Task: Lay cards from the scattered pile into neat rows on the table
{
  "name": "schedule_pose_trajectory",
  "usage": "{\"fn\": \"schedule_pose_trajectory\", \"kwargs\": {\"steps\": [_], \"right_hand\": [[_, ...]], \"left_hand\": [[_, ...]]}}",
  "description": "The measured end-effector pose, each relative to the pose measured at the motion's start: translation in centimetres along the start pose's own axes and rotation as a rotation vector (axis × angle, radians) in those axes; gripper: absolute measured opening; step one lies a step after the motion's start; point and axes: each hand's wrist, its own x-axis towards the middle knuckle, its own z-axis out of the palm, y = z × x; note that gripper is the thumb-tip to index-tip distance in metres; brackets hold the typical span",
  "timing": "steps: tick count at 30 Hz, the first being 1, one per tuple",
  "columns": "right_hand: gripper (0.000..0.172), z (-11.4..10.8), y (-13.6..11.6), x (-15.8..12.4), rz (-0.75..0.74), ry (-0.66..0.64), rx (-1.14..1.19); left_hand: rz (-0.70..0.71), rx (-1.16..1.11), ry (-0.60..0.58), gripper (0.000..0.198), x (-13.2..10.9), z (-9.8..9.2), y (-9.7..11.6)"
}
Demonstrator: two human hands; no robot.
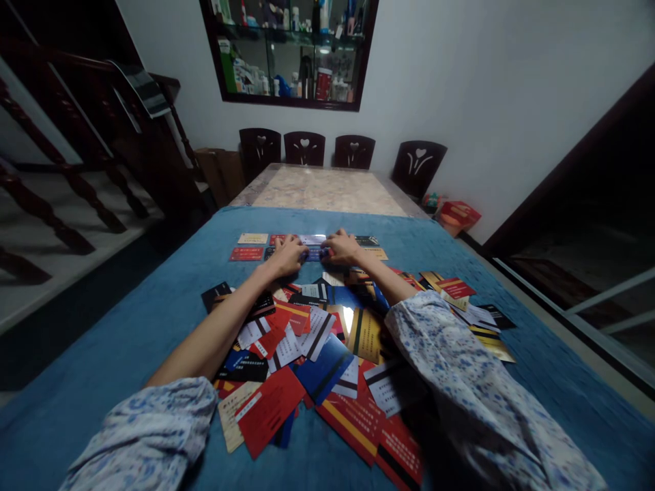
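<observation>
Two rows of plastic cards lie on the blue cloth ahead of me. In the nearer row, a blue-purple card (314, 254) lies between my hands, below a pale shiny card (312, 239). My left hand (289, 256) has its fingers bent at the card's left end, covering parts of neighbouring cards. Curled fingers of my right hand (340, 247) are at its right end. The red card (246, 254) and cream card (253, 238) sit at the rows' left; a dark card (367, 241) is at the right. Under my forearms spreads a loose card heap (317, 334).
The blue cloth (168, 293) covers the near part of a long table, with its marble-like top (317, 184) showing beyond. Several dark chairs (304, 149) stand at the far end. A wooden railing (66, 170) is on the left, and a red bag (459, 213) sits at the right.
</observation>
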Motion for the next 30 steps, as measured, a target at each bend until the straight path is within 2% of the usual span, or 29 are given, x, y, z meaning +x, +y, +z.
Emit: {"fn": "schedule_pose_trajectory", "kwargs": {"steps": [7,17,23,30], "right_hand": [[0.043,-0.5,-0.5,-1.6,-0.032,0.029,0.022],[0.037,-0.3,-1.5,-3.5,-0.089,0.074,0.087],[0.032,-0.1,-2.2,-4.4,-0.135,0.095,0.154],[0.032,0.5,-2.3,-4.9,-0.207,0.093,0.209]], "left_hand": [[0.016,-0.021,-0.011,0.034,-1.0,-0.3,0.4],[0.012,-0.100,0.016,0.025,-3.0,-0.6,0.8],[0.003,-0.155,-0.017,0.025,-4.3,-1.6,1.6],[0.016,-0.201,-0.110,0.027,-5.3,-2.6,2.6]]}}
